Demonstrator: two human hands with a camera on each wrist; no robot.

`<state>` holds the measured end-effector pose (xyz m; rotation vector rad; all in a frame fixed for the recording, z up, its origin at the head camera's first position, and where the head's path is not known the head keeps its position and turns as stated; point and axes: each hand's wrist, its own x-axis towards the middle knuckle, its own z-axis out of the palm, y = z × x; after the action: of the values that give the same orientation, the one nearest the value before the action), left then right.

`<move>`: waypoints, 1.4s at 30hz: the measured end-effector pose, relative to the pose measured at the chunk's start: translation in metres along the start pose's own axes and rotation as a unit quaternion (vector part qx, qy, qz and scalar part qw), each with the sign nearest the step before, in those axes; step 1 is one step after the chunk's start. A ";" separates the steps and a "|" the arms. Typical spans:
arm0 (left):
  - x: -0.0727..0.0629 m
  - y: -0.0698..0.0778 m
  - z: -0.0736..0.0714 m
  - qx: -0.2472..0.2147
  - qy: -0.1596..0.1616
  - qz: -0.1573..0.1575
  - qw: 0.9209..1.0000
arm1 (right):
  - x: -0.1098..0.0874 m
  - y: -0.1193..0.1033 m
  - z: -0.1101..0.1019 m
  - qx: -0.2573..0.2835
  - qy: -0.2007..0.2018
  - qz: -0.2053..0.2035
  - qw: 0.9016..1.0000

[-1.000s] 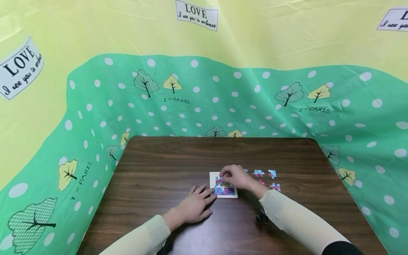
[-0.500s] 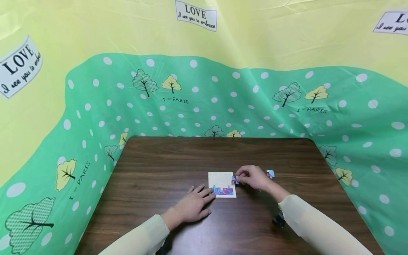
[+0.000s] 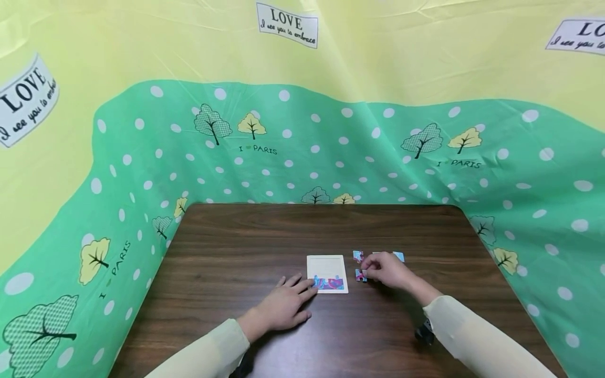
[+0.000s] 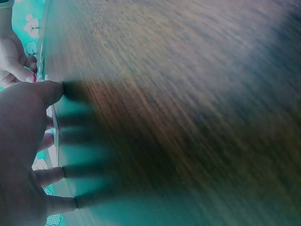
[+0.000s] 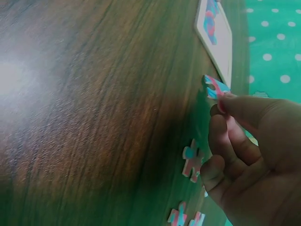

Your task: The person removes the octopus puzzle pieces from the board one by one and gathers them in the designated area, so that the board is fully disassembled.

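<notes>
A white puzzle frame (image 3: 310, 266) lies on the table, its near part filled with a blue, purple and pink strip of puzzle (image 3: 329, 284). My left hand (image 3: 282, 307) rests on the wood with fingers spread, the fingertips at the frame's left edge. To the right of the frame, my right hand (image 3: 389, 270) pinches a pink and blue puzzle piece (image 5: 212, 89) between thumb and finger. That piece is low over the table or touching it; I cannot tell which. Another loose piece (image 3: 357, 256) lies just beyond it.
A light blue piece (image 3: 398, 256) shows behind the right hand, which partly hides others. In the right wrist view, loose pieces (image 5: 191, 161) lie beside the hand. The brown wooden table (image 3: 227, 241) meets a green and yellow patterned cloth (image 3: 264, 178) at its far edge.
My right hand has moved from over the frame to its right, carrying the pinched piece out. The frame's upper part now shows bare. My left hand has stayed in place.
</notes>
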<state>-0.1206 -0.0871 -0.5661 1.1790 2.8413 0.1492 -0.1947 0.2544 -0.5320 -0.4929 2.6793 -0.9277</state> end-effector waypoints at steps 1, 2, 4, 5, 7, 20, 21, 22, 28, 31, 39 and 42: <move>0.000 0.000 0.001 0.000 0.001 0.000 1.000 | 0.000 0.001 0.001 -0.006 0.000 -0.003 1.000; 0.000 0.000 0.001 0.001 0.002 0.000 1.000 | 0.001 0.001 0.002 -0.013 0.003 -0.007 1.000; 0.000 -0.001 0.002 0.004 0.005 0.000 1.000 | 0.002 0.001 0.004 -0.027 0.008 -0.009 1.000; 0.000 -0.001 0.003 0.005 0.005 0.000 1.000 | 0.004 0.002 0.004 -0.035 0.011 -0.010 0.999; 0.001 -0.001 0.002 0.005 0.004 -0.001 1.000 | 0.006 0.001 0.006 -0.052 0.017 -0.008 0.998; 0.004 0.002 -0.003 0.004 -0.007 -0.008 1.000 | 0.010 0.004 0.011 -0.095 0.021 0.014 0.995; 0.004 0.002 -0.004 0.004 -0.007 -0.009 1.000 | 0.010 0.003 0.011 -0.094 0.021 0.016 0.995; 0.004 0.002 -0.004 0.006 -0.007 -0.010 1.000 | 0.010 0.003 0.012 -0.093 0.022 0.016 0.995; 0.005 0.003 -0.005 0.017 -0.006 -0.008 1.000 | 0.008 0.001 0.011 -0.088 0.025 0.009 0.996; 0.006 0.003 -0.005 0.022 -0.002 -0.003 1.000 | 0.008 -0.003 0.008 -0.085 0.026 0.008 0.996; 0.009 0.004 -0.011 0.030 0.013 0.022 0.999 | 0.011 -0.018 0.008 -0.061 0.009 -0.032 0.998; 0.012 0.005 -0.013 0.037 0.008 0.037 0.999 | 0.012 -0.024 0.015 -0.065 -0.004 -0.056 0.996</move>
<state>-0.1267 -0.0755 -0.5531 1.3049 2.8400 0.0572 -0.1951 0.2237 -0.5294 -0.6784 2.7406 -0.7823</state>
